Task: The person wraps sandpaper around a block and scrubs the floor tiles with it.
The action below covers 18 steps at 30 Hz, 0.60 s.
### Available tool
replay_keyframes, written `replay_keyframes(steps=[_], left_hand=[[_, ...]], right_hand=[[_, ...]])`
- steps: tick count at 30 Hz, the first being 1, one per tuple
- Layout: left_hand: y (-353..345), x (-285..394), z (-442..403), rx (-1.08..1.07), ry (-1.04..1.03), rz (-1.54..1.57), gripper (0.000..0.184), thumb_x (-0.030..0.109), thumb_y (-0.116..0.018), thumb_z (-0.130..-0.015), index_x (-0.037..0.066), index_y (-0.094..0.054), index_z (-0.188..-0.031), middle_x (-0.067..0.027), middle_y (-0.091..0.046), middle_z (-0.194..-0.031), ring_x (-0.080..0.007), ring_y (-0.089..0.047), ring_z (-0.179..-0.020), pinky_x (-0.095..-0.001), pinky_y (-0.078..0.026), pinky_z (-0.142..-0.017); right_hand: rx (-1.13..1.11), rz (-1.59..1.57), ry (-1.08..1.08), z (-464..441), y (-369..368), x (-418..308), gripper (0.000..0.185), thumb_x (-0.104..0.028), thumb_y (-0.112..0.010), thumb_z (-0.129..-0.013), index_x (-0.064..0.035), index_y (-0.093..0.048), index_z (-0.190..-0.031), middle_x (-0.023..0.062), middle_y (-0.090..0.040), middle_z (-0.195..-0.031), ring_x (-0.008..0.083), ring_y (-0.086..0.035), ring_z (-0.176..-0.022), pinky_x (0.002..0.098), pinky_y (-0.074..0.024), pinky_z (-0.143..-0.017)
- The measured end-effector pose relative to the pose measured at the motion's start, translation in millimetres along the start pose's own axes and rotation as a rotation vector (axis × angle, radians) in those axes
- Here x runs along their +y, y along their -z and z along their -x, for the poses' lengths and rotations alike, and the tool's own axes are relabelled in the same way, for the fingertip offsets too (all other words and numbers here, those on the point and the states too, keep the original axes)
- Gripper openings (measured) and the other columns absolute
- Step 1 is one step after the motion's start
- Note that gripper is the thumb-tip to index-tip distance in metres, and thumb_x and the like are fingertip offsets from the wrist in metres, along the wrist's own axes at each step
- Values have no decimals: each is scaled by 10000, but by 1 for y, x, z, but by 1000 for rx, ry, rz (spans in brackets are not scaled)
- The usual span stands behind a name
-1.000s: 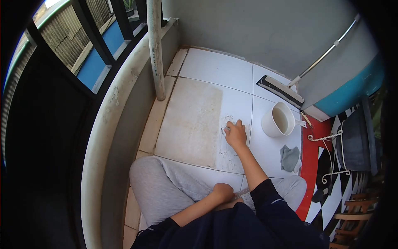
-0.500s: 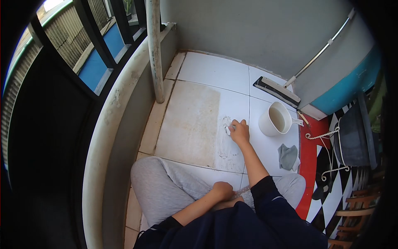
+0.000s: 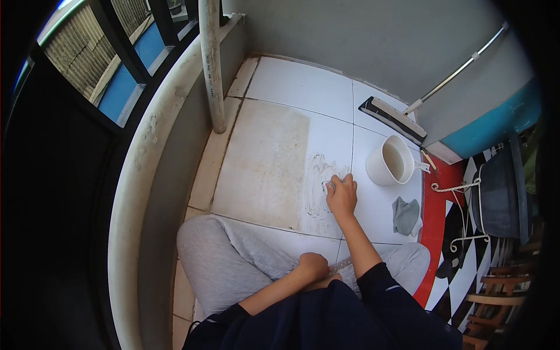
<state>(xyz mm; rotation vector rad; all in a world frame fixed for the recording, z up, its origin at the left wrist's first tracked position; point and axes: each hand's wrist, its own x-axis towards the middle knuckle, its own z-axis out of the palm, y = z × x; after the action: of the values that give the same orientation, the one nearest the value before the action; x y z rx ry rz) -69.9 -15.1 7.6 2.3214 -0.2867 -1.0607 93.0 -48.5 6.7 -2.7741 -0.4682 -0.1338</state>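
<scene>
My right hand [image 3: 342, 196] is closed on a small whitish pad [image 3: 327, 186], pressed to a floor tile beside grey, smeary streaks. The left part of that tile carries a beige-brown stain [image 3: 262, 166]; its right strip is whiter. My left hand [image 3: 314, 266] rests closed in my lap, its fingers curled; what it holds, if anything, is hidden. To the right of my right hand stands a white dipper [image 3: 381, 166] with cloudy liquid inside, and a crumpled grey-green cloth [image 3: 405, 216] lies below it.
A floor squeegee [image 3: 395, 119] leans at the back wall. A pale pipe [image 3: 212, 70] rises at the left near the low curb [image 3: 125, 216]. On the right are a dark basin [image 3: 500, 195] on a white metal stand and a wooden rack [image 3: 496, 300].
My right hand has shifted slightly down and to the right with the pad, and more grey streaks show on the tile. My left hand has stayed in my lap. The view has tilted slightly.
</scene>
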Motion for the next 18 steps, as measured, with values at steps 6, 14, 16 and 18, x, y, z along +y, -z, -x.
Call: replay_keyframes(steps=[6, 14, 16, 18], left_hand=[[2, -3, 1, 42, -20, -27, 506, 454, -401, -871, 21, -662, -852, -180, -639, -888, -311, -621, -846, -405, -482, -726], [-4, -1, -6, 30, -8, -22, 504, 455, -401, -872, 25, -663, -862, -175, -640, -889, -313, -620, -846, -407, -483, -724], [-1, 0, -3, 23, 0, -23, 503, 454, -402, -871, 24, -663, -860, -176, -639, -890, -312, -620, -848, -408, -483, -723], [4, 1, 0, -6, 16, -28, 477, 452, -422, -863, 41, -664, -890, -151, -640, -927, -294, -619, -875, -394, -483, -735]], right_hand=[[-81, 42, -148, -60, -2, 2, 122, -180, -622, -764, -143, -596, -878, 117, -454, -959, 320, -479, -873, 417, -481, -647], [-164, -45, 58, 32, 8, -3, 101, -180, -619, -762, -118, -585, -834, 135, -454, -914, 329, -472, -846, 415, -437, -656], [-52, -11, 25, 25, 2, -7, 104, -177, -620, -759, -122, -592, -844, 134, -454, -913, 331, -476, -840, 417, -445, -651], [-13, -3, -11, -4, -6, -11, 105, -181, -620, -761, -124, -593, -846, 134, -455, -913, 331, -479, -838, 417, -451, -647]])
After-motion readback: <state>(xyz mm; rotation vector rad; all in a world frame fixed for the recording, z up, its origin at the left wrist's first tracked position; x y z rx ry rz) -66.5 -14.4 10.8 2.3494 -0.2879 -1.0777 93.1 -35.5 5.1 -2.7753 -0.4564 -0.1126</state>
